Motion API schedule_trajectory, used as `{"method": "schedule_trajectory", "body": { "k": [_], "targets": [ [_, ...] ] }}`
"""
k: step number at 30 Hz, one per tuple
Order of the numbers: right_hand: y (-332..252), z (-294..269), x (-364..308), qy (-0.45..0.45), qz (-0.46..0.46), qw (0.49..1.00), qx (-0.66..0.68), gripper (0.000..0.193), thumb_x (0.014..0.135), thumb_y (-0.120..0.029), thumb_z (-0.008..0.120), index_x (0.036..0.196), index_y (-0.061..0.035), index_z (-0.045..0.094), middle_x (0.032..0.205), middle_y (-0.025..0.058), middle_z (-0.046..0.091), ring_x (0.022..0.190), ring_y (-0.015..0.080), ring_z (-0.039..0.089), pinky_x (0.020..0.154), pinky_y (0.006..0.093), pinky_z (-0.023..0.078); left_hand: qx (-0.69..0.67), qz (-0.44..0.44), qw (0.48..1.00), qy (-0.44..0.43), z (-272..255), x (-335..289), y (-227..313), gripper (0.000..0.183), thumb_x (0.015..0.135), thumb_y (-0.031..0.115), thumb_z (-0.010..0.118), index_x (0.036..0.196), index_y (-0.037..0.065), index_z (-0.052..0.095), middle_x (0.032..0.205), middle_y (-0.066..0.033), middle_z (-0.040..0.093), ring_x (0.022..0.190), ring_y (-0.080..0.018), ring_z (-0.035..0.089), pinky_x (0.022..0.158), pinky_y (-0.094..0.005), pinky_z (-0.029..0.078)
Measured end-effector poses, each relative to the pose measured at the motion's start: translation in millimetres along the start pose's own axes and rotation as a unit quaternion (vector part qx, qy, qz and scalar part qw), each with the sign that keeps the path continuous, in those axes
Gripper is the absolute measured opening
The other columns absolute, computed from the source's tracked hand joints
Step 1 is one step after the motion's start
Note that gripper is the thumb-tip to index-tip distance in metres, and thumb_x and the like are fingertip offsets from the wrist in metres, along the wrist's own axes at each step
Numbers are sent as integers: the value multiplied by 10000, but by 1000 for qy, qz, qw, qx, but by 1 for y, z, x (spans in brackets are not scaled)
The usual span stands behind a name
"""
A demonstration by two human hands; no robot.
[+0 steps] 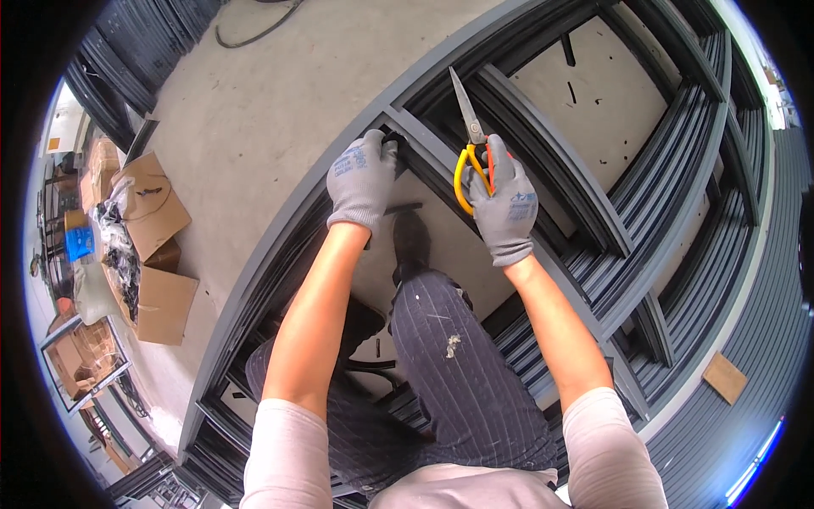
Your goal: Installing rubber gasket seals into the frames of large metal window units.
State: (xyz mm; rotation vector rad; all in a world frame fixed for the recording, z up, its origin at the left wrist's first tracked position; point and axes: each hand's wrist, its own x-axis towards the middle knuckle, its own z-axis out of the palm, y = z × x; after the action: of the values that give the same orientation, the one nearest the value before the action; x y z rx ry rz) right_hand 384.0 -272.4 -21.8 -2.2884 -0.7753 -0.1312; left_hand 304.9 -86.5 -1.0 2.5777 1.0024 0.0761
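Note:
My left hand (363,174), in a grey work glove, is closed at the joint of the grey metal frame (288,191). A small dark piece (395,138) shows by its fingertips, but what the fingers hold is mostly hidden. In my right hand (507,208), gloved the same way, is a pair of scissors (469,110) with yellow and red handles. Their pointed blades tilt up and away from me, lying together or nearly so, above the frame's bars. Between my hands a grey crossbar (432,151) runs diagonally.
Stacked frames with dark bars (670,182) fill the right side. My legs (458,339) stand inside a frame opening. Open cardboard boxes (161,297) with plastic wrapping sit at the left. Dark strips (570,51) lie on the concrete floor (280,76). A small brown board (724,378) rests at the right.

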Motion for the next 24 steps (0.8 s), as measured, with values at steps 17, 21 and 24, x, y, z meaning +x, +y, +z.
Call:
{"method": "schedule_trajectory", "body": {
  "k": [17,21,24],
  "targets": [
    [-64,-87,-83,-379,326,769,398,384,907,-184,632,1249,-32,545,856,16,598,724,56,530,663,203,430,-426,-100,879,-188,-62,-77,-14,249,936,193,627,1099,5,635,872,28,625,796,-38,521,721,-209,446],
    [-80,-83,-71,-414,318,786,333,493,890,-339,672,1231,-6,548,935,89,624,854,153,580,815,296,479,-469,-92,861,-174,-69,-85,-14,257,929,180,623,1117,4,630,875,31,629,799,-43,535,720,-216,456],
    [-70,-70,-77,-386,247,831,316,552,866,-407,697,1223,-9,558,972,121,624,911,176,581,864,313,466,-458,-122,857,-202,-82,-83,-12,248,929,175,620,1104,-2,624,886,23,630,814,-44,541,728,-221,459]
  ]
}}
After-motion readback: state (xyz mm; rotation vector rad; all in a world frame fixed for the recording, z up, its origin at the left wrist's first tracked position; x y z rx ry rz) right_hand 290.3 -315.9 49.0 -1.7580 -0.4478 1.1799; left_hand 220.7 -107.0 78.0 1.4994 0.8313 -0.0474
